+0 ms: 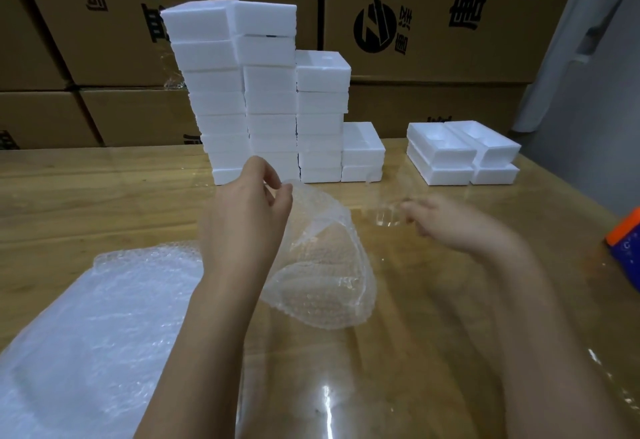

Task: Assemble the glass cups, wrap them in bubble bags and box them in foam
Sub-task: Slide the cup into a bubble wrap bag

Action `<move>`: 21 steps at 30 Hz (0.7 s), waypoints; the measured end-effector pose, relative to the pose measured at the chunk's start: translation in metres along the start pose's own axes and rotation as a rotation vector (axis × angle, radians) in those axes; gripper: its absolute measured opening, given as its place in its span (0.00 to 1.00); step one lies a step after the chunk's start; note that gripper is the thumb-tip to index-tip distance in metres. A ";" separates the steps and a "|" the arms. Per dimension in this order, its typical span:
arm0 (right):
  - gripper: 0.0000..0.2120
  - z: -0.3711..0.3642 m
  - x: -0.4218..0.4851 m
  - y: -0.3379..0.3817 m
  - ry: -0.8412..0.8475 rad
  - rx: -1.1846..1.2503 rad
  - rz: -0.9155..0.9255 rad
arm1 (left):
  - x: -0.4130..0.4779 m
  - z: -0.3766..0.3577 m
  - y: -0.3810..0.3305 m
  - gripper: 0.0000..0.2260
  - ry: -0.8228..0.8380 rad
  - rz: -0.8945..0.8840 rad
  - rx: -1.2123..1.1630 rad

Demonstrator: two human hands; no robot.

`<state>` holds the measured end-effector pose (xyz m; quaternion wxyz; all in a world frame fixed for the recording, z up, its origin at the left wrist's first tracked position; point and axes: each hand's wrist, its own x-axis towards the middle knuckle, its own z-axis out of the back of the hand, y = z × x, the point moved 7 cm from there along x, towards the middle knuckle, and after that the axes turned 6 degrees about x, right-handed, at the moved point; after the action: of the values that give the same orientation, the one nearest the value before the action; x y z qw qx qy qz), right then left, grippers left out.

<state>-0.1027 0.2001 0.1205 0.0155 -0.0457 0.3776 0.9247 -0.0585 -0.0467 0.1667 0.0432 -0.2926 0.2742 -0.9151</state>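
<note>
A packing warehouse was indicated: printed cartons [433, 16] stacked behind, foam boxes [263, 92] piled at the worktable's [86, 196] far edge.

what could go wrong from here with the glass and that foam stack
1. The clear glass cup is hard to see on the glossy table, and the right hand beside it is motion-blurred; a fast reach might tip it.
2. The left hand pinches the bubble bag by one edge only, so its mouth sags and the cup may snag.
3. The tallest foam box stack leans; a bump could topple it.
</note>
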 end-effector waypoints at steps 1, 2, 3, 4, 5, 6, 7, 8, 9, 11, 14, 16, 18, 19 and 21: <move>0.16 0.016 -0.009 0.008 -0.065 0.063 0.044 | 0.000 0.000 0.000 0.06 -0.004 -0.001 0.002; 0.16 0.028 -0.021 0.018 -0.096 0.137 0.102 | 0.000 0.000 0.000 0.05 -0.008 0.000 0.005; 0.16 0.037 -0.035 0.028 -0.079 0.227 0.170 | 0.000 0.000 0.000 0.05 -0.011 0.001 0.007; 0.17 0.042 -0.050 0.040 -0.028 0.325 0.244 | 0.000 0.000 -0.001 0.05 -0.013 0.000 0.011; 0.18 0.045 -0.065 0.051 0.042 0.399 0.307 | 0.000 -0.001 -0.001 0.05 -0.012 -0.001 0.015; 0.18 0.044 -0.081 0.060 0.123 0.418 0.355 | 0.000 -0.001 -0.002 0.05 -0.011 -0.001 0.018; 0.18 0.039 -0.096 0.069 0.207 0.382 0.388 | -0.001 -0.001 -0.002 0.05 -0.010 -0.002 0.018; 0.18 0.032 -0.107 0.077 0.281 0.292 0.413 | -0.002 -0.002 -0.003 0.05 -0.008 -0.004 0.018; 0.19 0.022 -0.115 0.081 0.329 0.158 0.425 | -0.002 -0.002 -0.003 0.04 -0.006 -0.008 0.017; 0.22 0.000 -0.118 0.084 0.361 -0.157 0.408 | -0.003 -0.002 -0.005 0.04 0.006 -0.011 0.006; 0.27 -0.024 -0.101 0.079 0.320 -0.458 0.318 | -0.004 -0.002 -0.008 0.04 0.040 -0.019 -0.008; 0.23 -0.036 -0.084 0.072 0.317 -0.479 0.226 | -0.005 -0.001 -0.012 0.02 0.055 -0.042 -0.009; 0.19 -0.047 -0.069 0.068 0.339 -0.442 0.179 | -0.008 -0.001 -0.018 0.01 0.068 -0.069 -0.026; 0.18 -0.053 -0.062 0.068 0.339 -0.404 0.159 | -0.010 -0.002 -0.022 0.01 0.074 -0.082 -0.037; 0.18 -0.062 -0.048 0.069 0.316 -0.286 0.168 | -0.014 -0.004 -0.030 0.01 0.079 -0.106 -0.058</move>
<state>-0.0552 0.1071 0.1291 -0.1276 -0.1598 0.2431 0.9482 -0.0467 -0.0162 0.1730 -0.0246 -0.2717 0.2862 -0.9185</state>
